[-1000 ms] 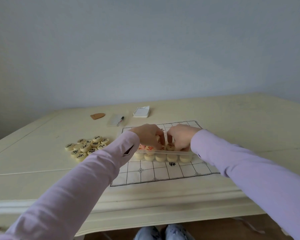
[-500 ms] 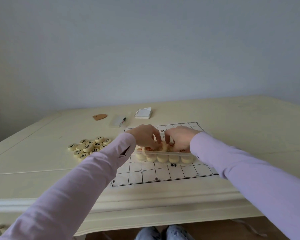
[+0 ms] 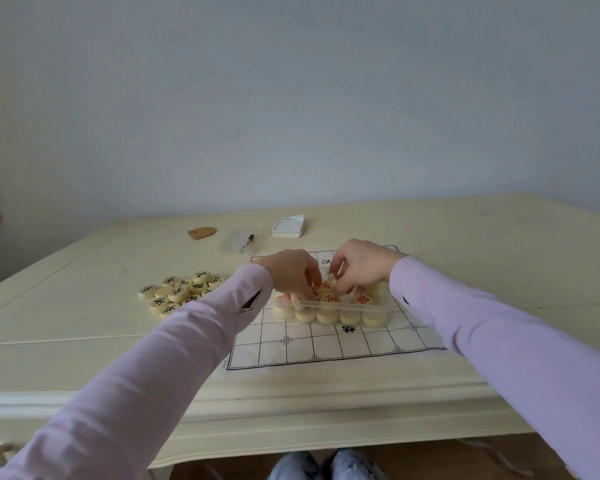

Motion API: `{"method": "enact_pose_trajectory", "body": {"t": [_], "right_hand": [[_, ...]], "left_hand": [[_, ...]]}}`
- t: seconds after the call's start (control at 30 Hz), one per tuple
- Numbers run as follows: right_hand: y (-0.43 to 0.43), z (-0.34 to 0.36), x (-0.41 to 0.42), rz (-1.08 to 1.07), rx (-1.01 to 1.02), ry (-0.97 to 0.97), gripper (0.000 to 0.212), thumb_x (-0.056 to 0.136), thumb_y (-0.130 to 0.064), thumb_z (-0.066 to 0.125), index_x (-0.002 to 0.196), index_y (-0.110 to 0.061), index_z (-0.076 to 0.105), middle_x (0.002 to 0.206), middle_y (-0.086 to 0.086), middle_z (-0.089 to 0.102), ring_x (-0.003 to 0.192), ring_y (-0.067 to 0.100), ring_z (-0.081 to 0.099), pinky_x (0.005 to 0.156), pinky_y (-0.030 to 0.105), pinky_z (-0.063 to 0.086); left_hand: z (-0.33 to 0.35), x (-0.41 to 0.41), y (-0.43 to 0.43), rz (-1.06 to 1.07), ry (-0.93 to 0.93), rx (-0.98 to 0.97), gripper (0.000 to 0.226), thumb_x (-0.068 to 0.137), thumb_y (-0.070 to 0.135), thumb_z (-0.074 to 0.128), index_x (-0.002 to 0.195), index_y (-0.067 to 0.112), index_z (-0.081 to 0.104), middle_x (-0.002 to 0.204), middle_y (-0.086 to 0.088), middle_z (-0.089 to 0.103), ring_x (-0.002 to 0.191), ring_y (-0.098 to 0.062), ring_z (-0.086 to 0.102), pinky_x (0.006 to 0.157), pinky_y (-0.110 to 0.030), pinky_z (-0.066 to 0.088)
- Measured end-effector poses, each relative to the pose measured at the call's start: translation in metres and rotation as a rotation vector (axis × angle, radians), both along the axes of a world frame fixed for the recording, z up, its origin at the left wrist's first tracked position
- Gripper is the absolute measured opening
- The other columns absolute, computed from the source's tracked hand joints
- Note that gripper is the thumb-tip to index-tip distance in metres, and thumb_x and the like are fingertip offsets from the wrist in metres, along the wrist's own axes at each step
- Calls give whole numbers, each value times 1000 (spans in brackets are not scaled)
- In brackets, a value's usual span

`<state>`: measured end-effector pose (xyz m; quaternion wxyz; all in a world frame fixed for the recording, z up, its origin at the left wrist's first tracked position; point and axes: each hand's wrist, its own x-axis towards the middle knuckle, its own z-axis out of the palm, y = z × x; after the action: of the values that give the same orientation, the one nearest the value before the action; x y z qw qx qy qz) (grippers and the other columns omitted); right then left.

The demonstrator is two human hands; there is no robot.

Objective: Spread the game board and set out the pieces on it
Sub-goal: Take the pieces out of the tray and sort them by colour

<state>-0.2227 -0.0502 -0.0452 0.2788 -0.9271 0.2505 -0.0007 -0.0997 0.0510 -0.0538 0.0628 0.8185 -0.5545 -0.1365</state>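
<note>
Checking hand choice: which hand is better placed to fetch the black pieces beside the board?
Left hand, probably. The black pieces lie on the table left of the board, by the left sleeve; the right hand would have to cross the tray.

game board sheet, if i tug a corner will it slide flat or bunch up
Probably floppy and light: the game board looks like a thin sheet. The tray of pieces on it would likely pin it, so it may bunch.

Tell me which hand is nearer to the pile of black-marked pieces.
Left. The left hand is over the clear box's left end, closer to the pile; the right hand is over it farther right.
</note>
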Motion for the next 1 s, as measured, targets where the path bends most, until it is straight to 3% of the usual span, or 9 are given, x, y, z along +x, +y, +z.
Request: {"method": "enact_pose_trajectory", "body": {"t": [0.13,0.2,0.27,0.4,0.5,0.63,0.77,0.9,1.0], "right_hand": [[6,-3,3,4,114,13,28,73,-10,75,99,-13,64,79,2,67,63,20,67,66,30,57],[9,-6,5,-5,162,19,22,70,-9,76,88,-16,65,75,5,69,61,23,67,71,36,58],[13,-5,7,-16,203,25,24,69,-7,77,89,-14,66,76,8,69,59,25,66,73,39,57],[22,2,10,6,194,53,37,75,1,73,110,-4,62,76,3,63,54,16,60,55,16,50],[24,2,10,3,225,51,39,78,7,69,115,0,60,73,2,59,52,12,57,41,11,44],[22,0,11,-13,242,58,36,78,6,69,113,0,60,73,3,58,55,15,57,45,15,46],[17,-3,15,-1,234,80,36,78,6,68,114,5,62,76,3,61,58,14,58,61,22,54],[4,2,9,-14,310,26,29,82,-6,70,109,5,66,71,1,63,59,11,56,61,17,53],[-17,10,-5,-103,386,-127,25,86,-8,66,108,4,66,77,3,64,61,11,55,62,16,51]], "left_hand": [[1,-2,-1,3,-17,22,26,80,23,68,106,23,64,105,3,66,72,-17,60,73,-27,49],[1,-2,-1,11,-24,38,26,79,22,67,106,21,65,105,0,68,73,-17,60,74,-28,48],[0,-1,-1,21,-18,39,25,77,19,66,102,21,66,104,-4,70,73,-18,61,75,-29,50],[-1,1,1,28,13,-7,23,74,15,68,97,17,62,103,-4,69,70,-18,61,74,-32,53],[-3,1,1,22,26,-42,21,75,13,67,93,18,59,103,-3,68,68,-19,61,70,-31,53],[-4,2,3,50,78,-94,22,77,13,66,98,18,64,98,-4,69,61,-17,60,66,-30,53],[-4,6,6,68,125,-129,19,79,13,67,96,22,65,93,-4,70,73,-23,67,65,-29,54],[3,2,5,132,357,-276,18,80,6,71,92,16,62,86,-7,65,65,-23,66,58,-28,57],[16,-10,-9,165,523,-415,17,83,3,68,97,9,61,82,-8,63,61,-18,63,54,-22,57]]}}
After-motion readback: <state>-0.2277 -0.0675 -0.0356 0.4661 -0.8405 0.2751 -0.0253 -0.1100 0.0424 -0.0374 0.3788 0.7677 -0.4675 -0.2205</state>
